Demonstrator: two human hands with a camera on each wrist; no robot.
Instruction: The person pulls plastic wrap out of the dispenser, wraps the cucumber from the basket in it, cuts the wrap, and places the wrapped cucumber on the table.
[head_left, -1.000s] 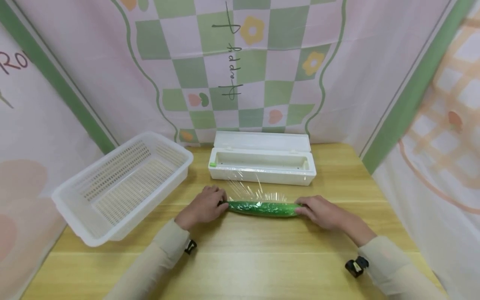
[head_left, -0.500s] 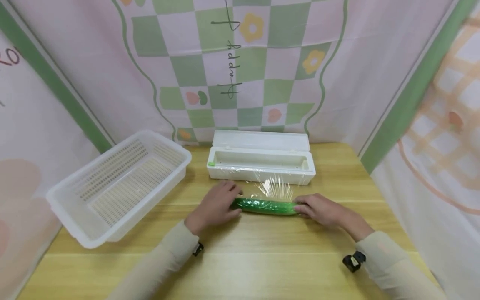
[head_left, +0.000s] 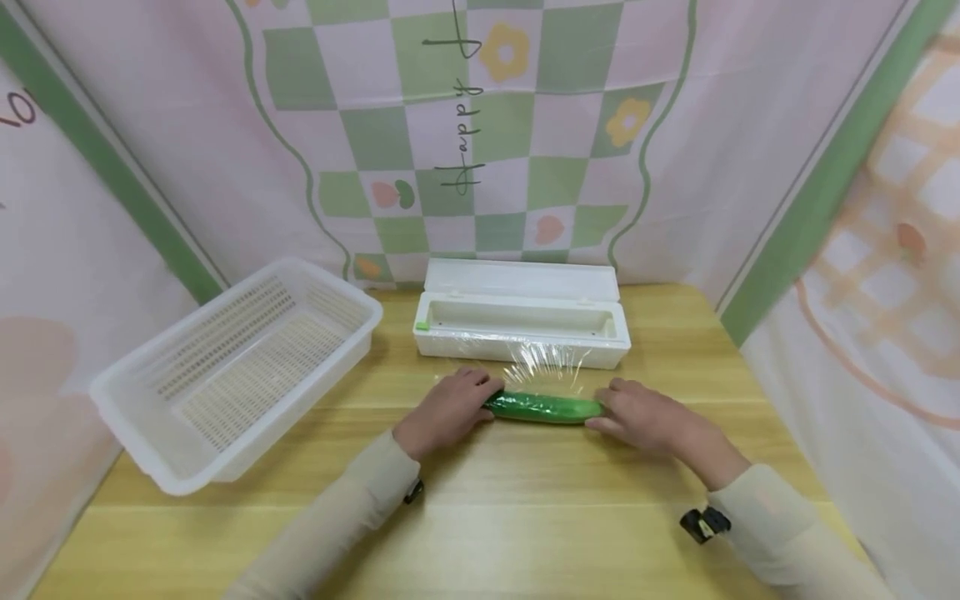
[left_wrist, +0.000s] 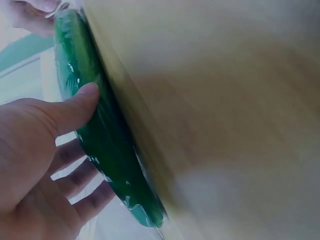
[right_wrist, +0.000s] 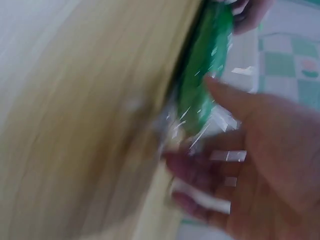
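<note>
The wooden bench spread under everything. To my left stood a white slotted basket; ahead, a long white box with its lid up. Clear film ran towards the cucumber, which lay on the bench before the box, film clinging to it. My left hand gripped it between thumb and fingers; my right hand curved about its paler end, too blurred to tell whether it pinched film too. I judged I was rolling the cucumber in film; next seemed to call for even turning, film kept taut.
</note>
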